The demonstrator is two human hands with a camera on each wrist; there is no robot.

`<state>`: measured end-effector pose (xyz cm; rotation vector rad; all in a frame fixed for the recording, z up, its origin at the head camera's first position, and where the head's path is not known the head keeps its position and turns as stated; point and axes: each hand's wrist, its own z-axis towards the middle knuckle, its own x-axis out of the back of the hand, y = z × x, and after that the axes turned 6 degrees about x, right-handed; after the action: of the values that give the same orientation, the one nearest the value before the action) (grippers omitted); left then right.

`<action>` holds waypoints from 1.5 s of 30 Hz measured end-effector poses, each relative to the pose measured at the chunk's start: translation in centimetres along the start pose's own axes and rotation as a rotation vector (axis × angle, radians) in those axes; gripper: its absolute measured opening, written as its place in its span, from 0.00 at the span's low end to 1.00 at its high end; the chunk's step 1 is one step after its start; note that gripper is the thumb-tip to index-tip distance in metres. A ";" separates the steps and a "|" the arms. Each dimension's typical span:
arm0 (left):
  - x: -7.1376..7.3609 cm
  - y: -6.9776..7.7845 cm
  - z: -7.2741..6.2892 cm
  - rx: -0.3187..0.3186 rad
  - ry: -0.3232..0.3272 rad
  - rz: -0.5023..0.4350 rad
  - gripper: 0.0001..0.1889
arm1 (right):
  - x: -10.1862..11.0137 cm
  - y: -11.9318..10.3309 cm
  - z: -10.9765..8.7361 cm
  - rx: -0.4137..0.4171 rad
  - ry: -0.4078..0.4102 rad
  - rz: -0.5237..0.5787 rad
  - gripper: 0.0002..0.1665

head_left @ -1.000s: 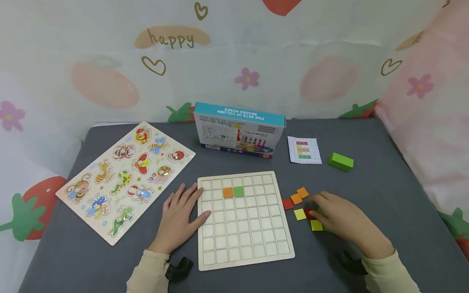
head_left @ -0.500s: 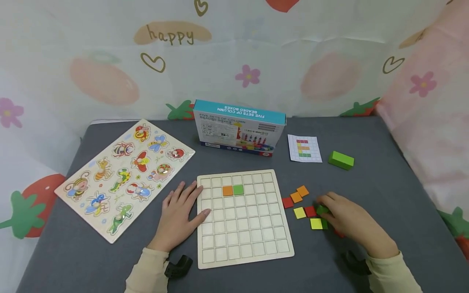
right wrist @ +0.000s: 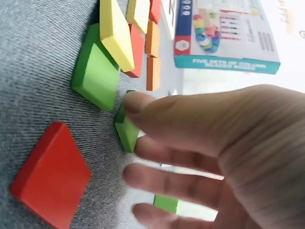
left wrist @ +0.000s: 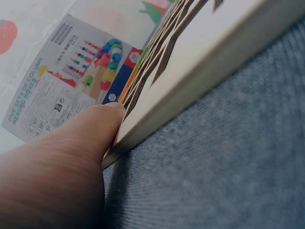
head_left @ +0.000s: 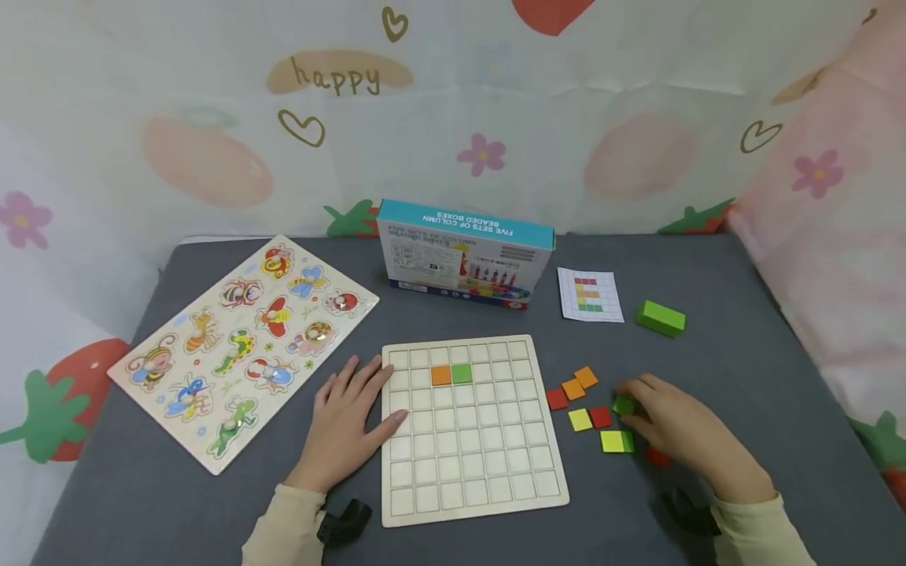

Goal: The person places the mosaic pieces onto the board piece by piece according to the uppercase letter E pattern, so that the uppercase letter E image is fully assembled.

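Observation:
A wooden grid board (head_left: pixel 476 491) lies in the middle of the table, with one orange tile (head_left: pixel 441 376) and one green tile (head_left: pixel 462 373) side by side in its second row. Along its left edge rests my left hand (head_left: pixel 347 424), fingers spread and the thumb on the rim. My right hand (head_left: pixel 683 432) is right of the board, pinching a small green tile (head_left: pixel 624 405) between thumb and index finger, low over the cloth. Around it lie loose tiles: a red tile (head_left: pixel 600 417), a yellow tile (head_left: pixel 612 442) against another green one, and a red tile (right wrist: pixel 52 176) under the palm.
Behind the board stands a cardboard box (head_left: pixel 463 259). Right of the box lie a printed pattern card (head_left: pixel 591 295) and a green block (head_left: pixel 661 318). An insect puzzle board (head_left: pixel 244 354) sits at the left. More orange tiles (head_left: pixel 584 377) lie near the grid board's right edge.
My right hand has drawn slightly right, off the red tile, and its fingertips are now at a green tile. Tiles it covered are visible. The left hand has stayed on the board.

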<state>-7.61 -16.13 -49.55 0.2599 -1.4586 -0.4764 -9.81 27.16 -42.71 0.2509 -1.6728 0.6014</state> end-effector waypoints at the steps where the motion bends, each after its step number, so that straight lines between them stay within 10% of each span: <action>1: 0.0 0.0 0.0 -0.002 -0.003 0.000 0.37 | 0.0 0.0 0.0 -0.010 -0.009 0.004 0.19; 13: -0.3 -0.1 0.1 -0.013 -0.004 -0.006 0.37 | 0.4 -0.9 0.4 -0.008 0.063 -0.026 0.18; 45: 0.0 0.0 0.0 -0.017 0.003 -0.004 0.37 | 0.3 -7.7 9.2 0.403 0.136 -0.082 0.09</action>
<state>-7.59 -16.18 -49.55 0.2499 -1.4508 -0.4908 -13.94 16.01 -41.36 0.5534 -1.3935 0.8725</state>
